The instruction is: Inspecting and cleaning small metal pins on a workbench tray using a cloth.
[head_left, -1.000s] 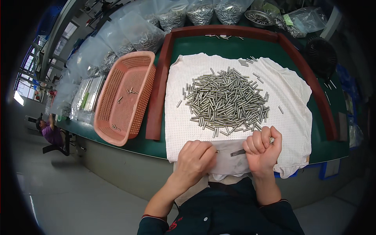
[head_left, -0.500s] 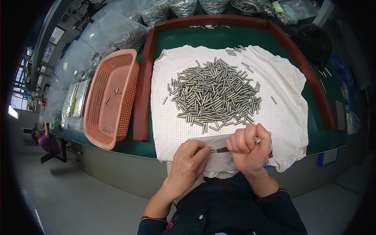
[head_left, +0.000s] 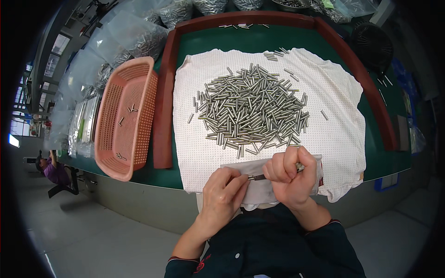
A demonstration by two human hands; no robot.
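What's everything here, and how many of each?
Table: one, green, across the middle
Rails: three, reddish, left, back and right
White cloth: one, white, on the table
Heaped rods: lots, silver, on the white cloth
Basket: one, pink, left of the rails
Basket rods: several, silver, in the basket
Bags: several, clear, left and back
Bowl: one, silver, back edge
Round thing: one, black, back right
Person: one, purple top, far left
Grey cloth: one, grey, table's front
Tool: one, dark, over the grey cloth
Held rod: one, silver, by the tool
Left hand: one, bare, pinching the held rod
Right hand: one, bare, gripping the tool
Sleeves: two, dark, bottom
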